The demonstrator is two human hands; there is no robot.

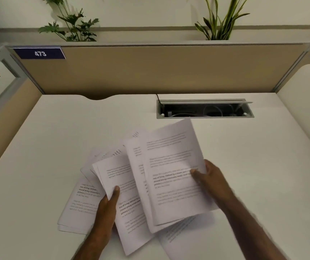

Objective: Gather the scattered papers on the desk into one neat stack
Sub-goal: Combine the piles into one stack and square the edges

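Several printed white papers [150, 177] lie fanned and overlapping on the white desk [47, 147], near its front middle. My left hand [107, 207] pinches the lower edge of a sheet on the left of the fan, thumb on top. My right hand [210, 181] grips the right edge of the topmost sheet [173, 166], which is lifted and tilted toward the back. More sheets [75, 209] rest flat at the lower left, and another sheet [180, 235] pokes out beneath the fan at the lower right.
An open cable tray [204, 109] with wires inside is sunk into the desk just behind the papers. A tan partition [150, 70] labelled 473 closes the back, with plants [71, 23] above. Side panels stand left and right.
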